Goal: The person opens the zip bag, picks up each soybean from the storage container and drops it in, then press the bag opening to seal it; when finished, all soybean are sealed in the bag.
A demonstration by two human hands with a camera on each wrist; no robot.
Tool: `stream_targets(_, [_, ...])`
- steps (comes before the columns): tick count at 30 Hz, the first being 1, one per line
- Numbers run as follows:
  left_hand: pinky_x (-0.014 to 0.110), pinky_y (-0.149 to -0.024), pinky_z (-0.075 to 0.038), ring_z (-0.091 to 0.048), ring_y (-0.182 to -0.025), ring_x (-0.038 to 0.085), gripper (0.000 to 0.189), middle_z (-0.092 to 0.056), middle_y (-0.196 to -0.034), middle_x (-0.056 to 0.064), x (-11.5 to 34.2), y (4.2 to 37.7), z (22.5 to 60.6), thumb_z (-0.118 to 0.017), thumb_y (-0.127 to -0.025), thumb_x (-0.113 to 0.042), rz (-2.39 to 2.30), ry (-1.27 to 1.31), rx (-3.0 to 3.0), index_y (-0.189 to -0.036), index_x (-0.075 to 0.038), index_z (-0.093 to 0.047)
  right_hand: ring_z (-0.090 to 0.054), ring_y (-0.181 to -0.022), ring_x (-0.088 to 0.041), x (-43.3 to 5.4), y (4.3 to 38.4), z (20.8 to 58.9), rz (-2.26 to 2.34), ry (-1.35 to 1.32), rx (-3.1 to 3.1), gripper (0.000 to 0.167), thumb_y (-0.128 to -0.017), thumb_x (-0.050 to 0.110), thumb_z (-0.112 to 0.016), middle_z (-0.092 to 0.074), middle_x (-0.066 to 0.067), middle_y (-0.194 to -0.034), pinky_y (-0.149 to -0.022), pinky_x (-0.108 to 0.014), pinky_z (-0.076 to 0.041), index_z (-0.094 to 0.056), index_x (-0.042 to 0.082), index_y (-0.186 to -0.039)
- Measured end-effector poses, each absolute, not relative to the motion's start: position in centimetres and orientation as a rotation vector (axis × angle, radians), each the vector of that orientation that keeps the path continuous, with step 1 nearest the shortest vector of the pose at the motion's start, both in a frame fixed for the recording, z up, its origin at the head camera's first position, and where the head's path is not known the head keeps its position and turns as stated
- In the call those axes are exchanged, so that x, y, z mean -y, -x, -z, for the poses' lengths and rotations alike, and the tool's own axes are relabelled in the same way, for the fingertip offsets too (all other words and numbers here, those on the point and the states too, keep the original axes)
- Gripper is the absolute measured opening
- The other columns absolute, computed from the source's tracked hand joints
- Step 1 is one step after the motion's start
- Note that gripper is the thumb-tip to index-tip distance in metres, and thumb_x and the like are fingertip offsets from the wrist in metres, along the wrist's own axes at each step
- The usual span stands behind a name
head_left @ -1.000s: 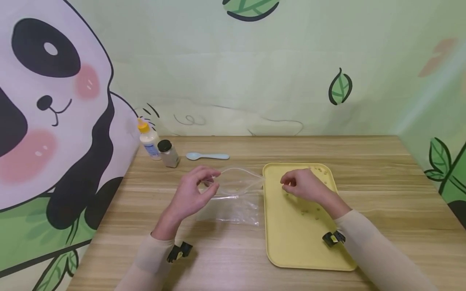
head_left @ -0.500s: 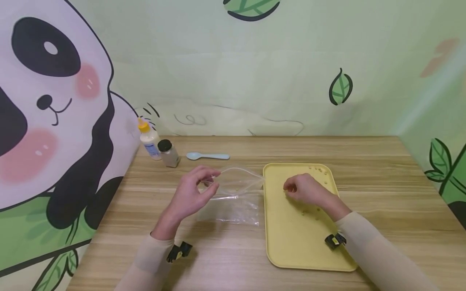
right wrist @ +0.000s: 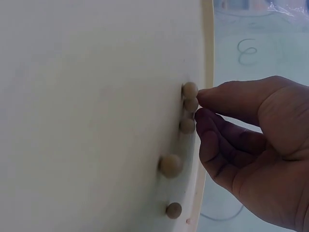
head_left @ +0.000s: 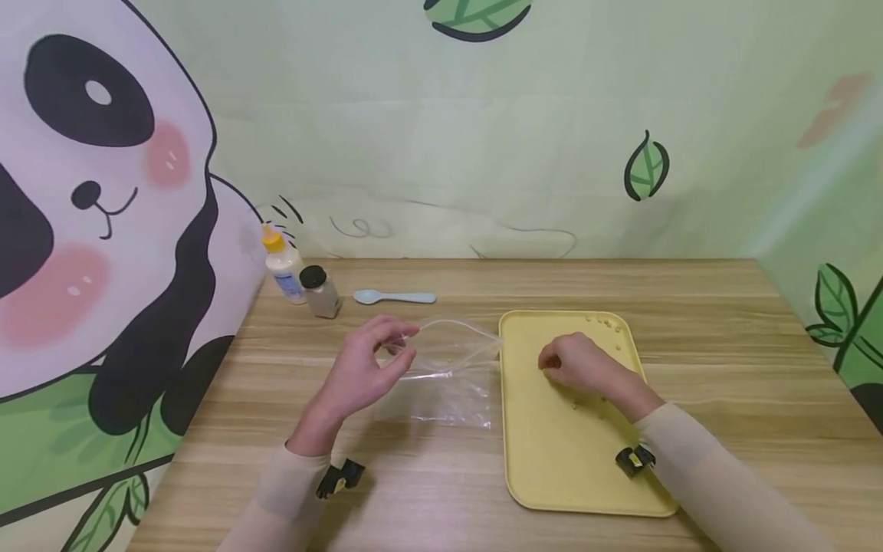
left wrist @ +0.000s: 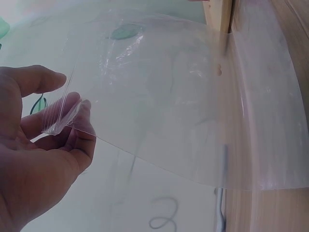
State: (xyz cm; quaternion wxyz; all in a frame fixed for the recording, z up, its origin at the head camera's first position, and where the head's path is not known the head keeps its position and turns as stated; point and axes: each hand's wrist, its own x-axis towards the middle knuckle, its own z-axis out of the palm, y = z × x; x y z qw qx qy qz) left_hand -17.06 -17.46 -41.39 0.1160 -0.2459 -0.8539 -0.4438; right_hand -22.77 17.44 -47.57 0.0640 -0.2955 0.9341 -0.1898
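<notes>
Beads (right wrist: pixel 187 126) lie on the tray (head_left: pixel 552 468), right at the fingertips of the right hand (head_left: pixel 582 364), whose thumb and forefinger nearly meet beside a close-set row; whether they pinch one I cannot tell, since tips and beads crowd together in the right wrist view, and from above the hand covers the spot. The left hand (head_left: pixel 362 364) has a corner of the clear bag (head_left: pixel 441 399) caught among its curled fingers, thumb off the film; this seems meant to hold the mouth up and gaping, close to the tray for a short reach; a brownish speck shows through the film, perhaps a bead inside, too faint to be sure. Farther out, more beads lie near the tray's far right corner; bottle (head_left: pixel 285 268), jar (head_left: pixel 323 299) and spoon (head_left: pixel 407 297) sit back on the table (head_left: pixel 414 491), seemingly out of the way; the jar partly hides the bottle, whose label is unreadable.
</notes>
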Motion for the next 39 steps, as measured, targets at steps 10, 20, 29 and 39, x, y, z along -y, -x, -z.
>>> stream_targets(10, [0.031, -0.081, -0.058, -0.064, -0.088, 0.017, 0.026, -0.067, -0.107, 0.014, 17.5, 16.9, 41.5, -0.07, -0.084, -0.003, 1.319, 0.72, 2.507, -0.11, -0.002, -0.068, -0.057, -0.071, -0.008, -17.4, 22.6, 47.6, 0.591, 0.875, -2.827, 0.009, -0.082, 0.004, -0.068, -0.066, 0.005, -0.075, -0.066, -0.027, -0.051, -0.07, 0.012, -0.079])
stream_targets(20, [0.031, -0.079, -0.058, -0.064, -0.087, 0.016, 0.027, -0.067, -0.107, 0.01, 17.5, 17.0, 41.4, -0.07, -0.084, -0.003, 1.288, 0.729, 2.515, -0.11, -0.002, -0.068, -0.058, -0.072, -0.009, -17.7, 22.5, 47.7, 0.636, 0.848, -2.838, 0.009, -0.082, 0.004, -0.066, -0.066, 0.005, -0.076, -0.068, -0.028, -0.052, -0.07, 0.012, -0.079])
stream_targets(29, [0.032, -0.079, -0.058, -0.064, -0.086, 0.016, 0.027, -0.067, -0.107, 0.014, 17.6, 17.1, 41.4, -0.071, -0.083, -0.003, 1.294, 0.73, 2.506, -0.11, -0.002, -0.068, -0.061, -0.073, -0.008, -17.9, 22.7, 46.8, 0.713, 0.843, -2.863, 0.007, -0.082, 0.004, -0.067, -0.069, 0.003, -0.078, -0.067, -0.027, -0.054, -0.073, 0.007, -0.085])
stream_targets(39, [0.032, -0.079, -0.058, -0.064, -0.088, 0.017, 0.027, -0.067, -0.108, 0.009, 17.6, 17.1, 41.5, -0.07, -0.084, -0.003, 1.298, 0.719, 2.495, -0.112, -0.003, -0.068, -0.062, -0.072, -0.01, -18.0, 23.0, 45.0, 0.732, 0.858, -2.911, 0.01, -0.084, 0.005, -0.066, -0.07, 0.001, -0.079, -0.066, -0.028, -0.054, -0.072, 0.005, -0.091])
